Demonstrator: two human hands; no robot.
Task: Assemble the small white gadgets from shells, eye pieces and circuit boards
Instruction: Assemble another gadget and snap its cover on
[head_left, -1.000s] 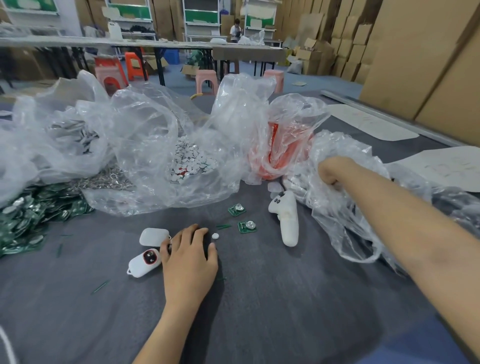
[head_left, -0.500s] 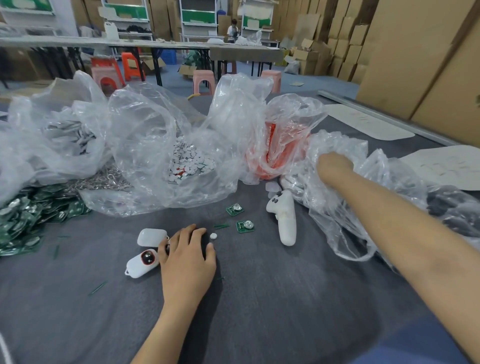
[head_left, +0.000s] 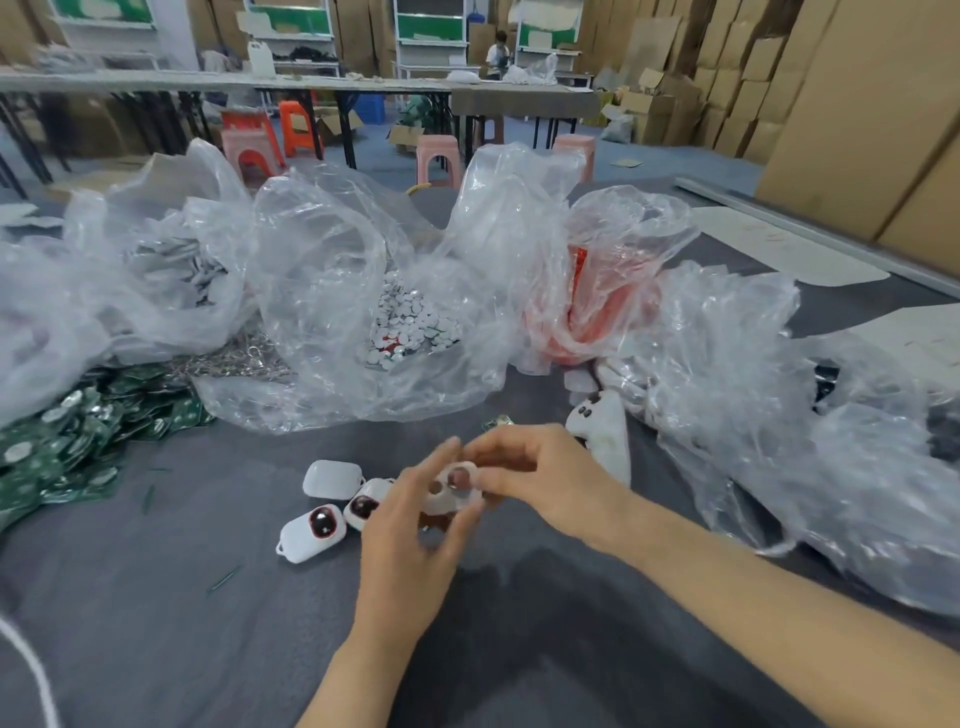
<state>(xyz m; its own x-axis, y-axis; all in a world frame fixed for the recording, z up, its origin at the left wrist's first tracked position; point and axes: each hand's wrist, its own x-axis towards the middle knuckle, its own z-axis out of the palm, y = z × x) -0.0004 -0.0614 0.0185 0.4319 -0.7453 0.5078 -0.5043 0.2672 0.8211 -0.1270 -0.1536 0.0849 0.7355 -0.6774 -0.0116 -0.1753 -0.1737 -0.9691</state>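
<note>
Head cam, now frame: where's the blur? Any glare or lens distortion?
Head view: motion blur on the left hand and the white shell that the right hand pinches; red-eyed gadget beside them sharp; mild sheen on the clear bags; wide-angle stretch enlarges the right forearm.

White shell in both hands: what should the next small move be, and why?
Probably squeeze the white shell gently to seat the eye piece: the left hand and right hand both pinch it above the grey table, and its two openings look dark reddish, though blur hides whether the piece is fully in.
</note>
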